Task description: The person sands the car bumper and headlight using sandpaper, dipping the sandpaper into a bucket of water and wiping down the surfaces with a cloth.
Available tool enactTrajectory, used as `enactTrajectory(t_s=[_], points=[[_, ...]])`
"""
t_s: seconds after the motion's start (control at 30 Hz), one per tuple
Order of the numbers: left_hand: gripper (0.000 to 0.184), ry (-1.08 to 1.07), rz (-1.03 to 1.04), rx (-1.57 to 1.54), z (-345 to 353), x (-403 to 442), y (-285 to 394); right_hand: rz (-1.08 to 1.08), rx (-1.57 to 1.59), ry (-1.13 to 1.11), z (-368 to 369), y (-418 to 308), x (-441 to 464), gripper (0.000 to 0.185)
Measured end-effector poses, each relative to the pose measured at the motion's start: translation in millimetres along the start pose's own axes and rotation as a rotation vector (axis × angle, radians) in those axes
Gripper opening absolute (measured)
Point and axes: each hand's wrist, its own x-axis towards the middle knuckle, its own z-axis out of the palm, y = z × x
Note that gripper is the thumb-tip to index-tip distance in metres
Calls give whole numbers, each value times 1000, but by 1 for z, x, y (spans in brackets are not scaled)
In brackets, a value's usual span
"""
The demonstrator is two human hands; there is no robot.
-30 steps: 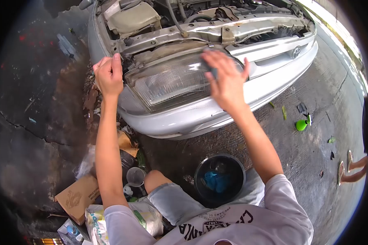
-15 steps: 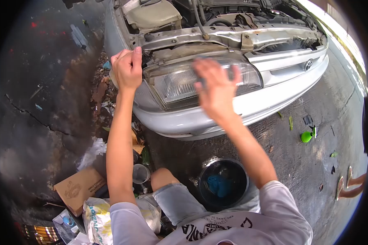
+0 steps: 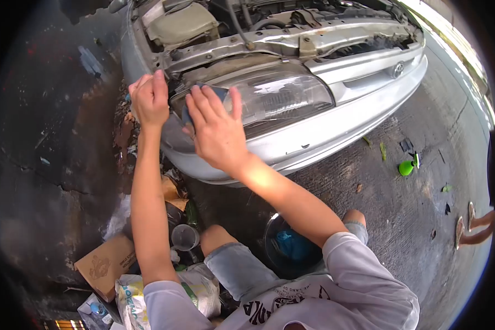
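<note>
A silver car's headlight (image 3: 280,93) lies in front of me, its lens looking wet and shiny. My right hand (image 3: 214,129) presses a dark grey-blue sheet (image 3: 220,92) flat against the headlight's left end; the sheet's edges show around the fingers. At the car's left front corner, my left hand (image 3: 150,100) is closed with the thumb up, beside the headlight. What its fingers hold, if anything, is hidden.
The engine bay (image 3: 269,22) is open. Between my legs stands a black bucket (image 3: 272,242) with a blue cloth (image 3: 294,245). A cardboard box (image 3: 107,264) and clear cup (image 3: 185,237) are lower left. A green spray bottle (image 3: 406,168) and another person's feet (image 3: 460,231) are right.
My right hand has moved left across the headlight with the sheet, from its middle to its left end. My left hand remains closed at the car's corner. The view has shifted slightly.
</note>
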Motion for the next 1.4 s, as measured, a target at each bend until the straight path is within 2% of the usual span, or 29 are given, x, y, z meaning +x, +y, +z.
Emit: enactTrajectory(t_s=[0.07,0.13,0.2,0.23,0.3,0.33,0.37,0.4,0.47,0.57,0.6,0.63,0.67,0.73,0.8,0.9,0.93,1.0,1.03,1.07,1.13,1.2,1.23,1.33,1.4], points=[[48,-56,-13,-47,-3,0,-2,-173,-143,-82,-12,31,-17,61],[48,-13,64,-90,2,1,0,-96,-217,-117,-41,87,-56,72],[49,69,134,-115,7,3,-2,243,-223,71,-69,129,-73,79],[49,73,145,-89,8,2,-4,244,-218,76,-65,125,-70,79],[49,46,160,-62,7,0,-3,398,-75,152,-42,89,-60,80],[50,29,94,-53,5,-1,-1,214,-54,108,-14,66,-56,76],[51,12,29,-39,3,0,1,52,-23,-84,2,33,-48,72],[51,0,28,-33,1,0,4,61,-13,-87,5,27,-48,72],[50,-73,43,-86,-3,4,5,-275,58,-212,9,26,-45,68],[51,-28,21,-179,1,2,3,-215,-208,-336,-67,127,-65,71],[51,-22,13,-179,2,1,0,-193,-281,-270,-75,161,-84,70],[51,-20,32,-140,2,2,-3,-136,-234,-408,-101,169,-86,69],[51,-14,43,-95,2,0,-5,-158,-203,-377,-96,163,-82,71],[51,5,2,-52,4,-3,-5,-485,-219,-440,-63,121,-46,68],[51,-12,-26,-46,2,-2,-2,-697,-185,-431,-22,60,-21,67],[51,-62,2,-32,-6,0,-5,-725,-142,-538,-54,90,-10,65],[51,-64,1,-64,-3,0,-8,-733,-207,-614,-78,125,-16,64],[51,-48,-71,-113,1,-1,-8,-817,-573,-572,-125,193,-38,64],[52,12,-34,-55,4,-2,-6,-820,-530,-596,-123,196,-37,63],[52,63,4,8,4,-3,-3,-816,-478,-617,-121,195,-38,63],[52,46,-9,4,3,-3,-5,-875,-308,-670,-74,131,-25,63],[52,35,-16,-11,3,-1,-6,-970,-415,-564,-40,72,-16,65],[52,2,13,19,0,0,-10,-961,-433,-517,-37,71,-16,64],[52,-29,-12,-9,-3,-3,-9,-856,-324,-643,-92,149,-20,58],[52,-27,-53,-70,4,-4,-8,-805,-565,-679,-144,198,-34,53]])
